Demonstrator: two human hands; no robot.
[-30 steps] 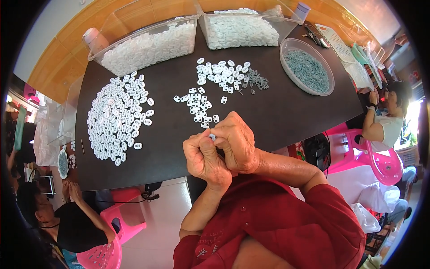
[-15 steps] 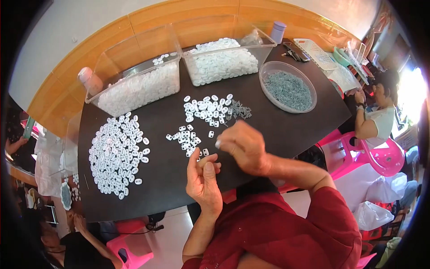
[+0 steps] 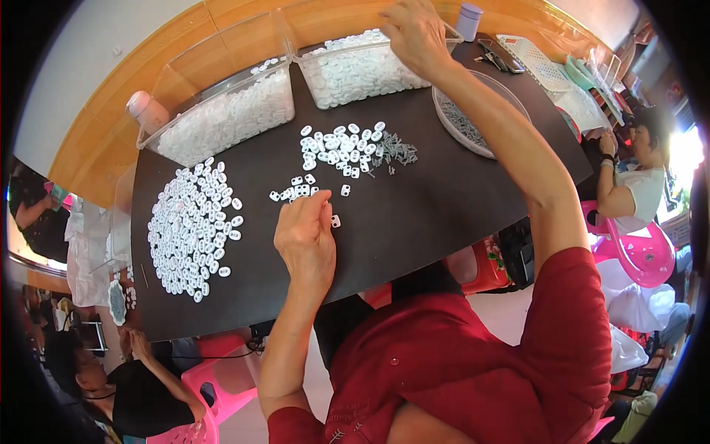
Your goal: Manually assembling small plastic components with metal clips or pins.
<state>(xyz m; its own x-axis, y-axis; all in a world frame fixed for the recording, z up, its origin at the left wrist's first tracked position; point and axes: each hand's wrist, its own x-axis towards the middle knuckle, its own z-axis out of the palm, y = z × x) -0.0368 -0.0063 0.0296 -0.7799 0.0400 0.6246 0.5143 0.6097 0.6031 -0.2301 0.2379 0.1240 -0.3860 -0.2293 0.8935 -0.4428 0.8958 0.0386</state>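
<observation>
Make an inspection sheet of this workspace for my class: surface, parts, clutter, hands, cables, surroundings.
Surface: dark table, holding heaps of small parts.
Job's things: white oval pieces heaped at left and mid-table; grey pins loose and in a round tub; left bin and right bin of white pieces.
Clutter: lilac container, pink bottle, white perforated tray.
Hands: left hand curled beside small white pieces; right hand at the right bin; grips unclear.
Cables: dark cable near the left pink stool.
Surroundings: co-workers at both sides, wood-coloured panelling behind.

Only faint, unreadable lettering [image 3: 350, 411] on the chest of the red shirt [image 3: 451, 348]
</observation>
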